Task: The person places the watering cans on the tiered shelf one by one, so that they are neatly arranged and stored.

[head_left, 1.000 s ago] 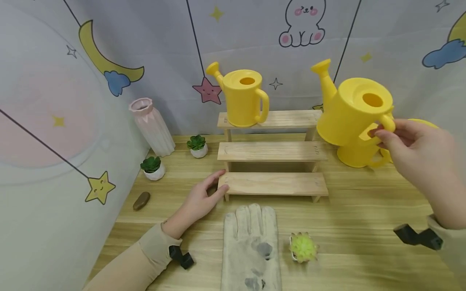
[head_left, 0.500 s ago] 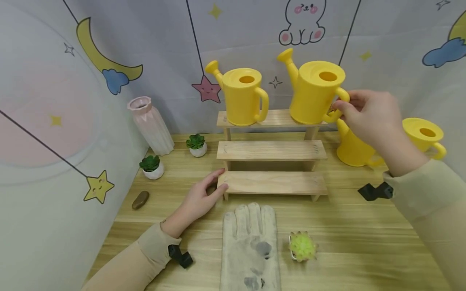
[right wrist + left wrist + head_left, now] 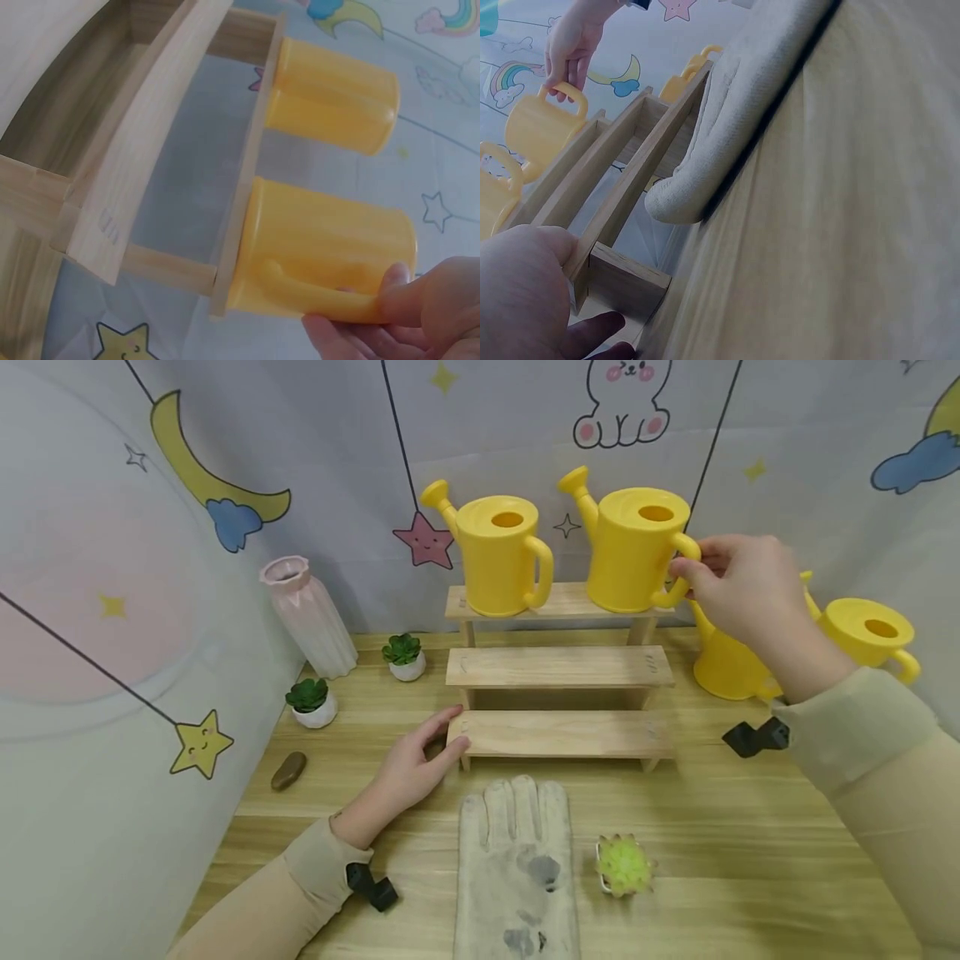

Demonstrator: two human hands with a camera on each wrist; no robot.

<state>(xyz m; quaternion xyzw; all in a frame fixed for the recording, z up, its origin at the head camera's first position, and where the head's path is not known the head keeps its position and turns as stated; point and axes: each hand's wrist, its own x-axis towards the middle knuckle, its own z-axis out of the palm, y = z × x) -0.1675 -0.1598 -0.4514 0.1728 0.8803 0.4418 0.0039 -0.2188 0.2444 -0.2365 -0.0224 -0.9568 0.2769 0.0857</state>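
left hand (image 3: 405, 767): lower, fingers (image 3: 441, 719) parted | right hand (image 3: 753, 583): higher, fingers (image 3: 696, 574) curled | forearms (image 3: 258, 893): extended forward

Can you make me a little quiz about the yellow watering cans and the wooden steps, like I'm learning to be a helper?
1. True or false: the person's left grip is at the left end of the pale wooden three-step stand.

2. How many round yellow plastic-looking watering cans are on its top step?
A. One
B. Two
C. Three

3. Fill in the blank: the right grip holds the can farther right on that step by its ____.

Key:
1. True.
2. B, two.
3. Handle.
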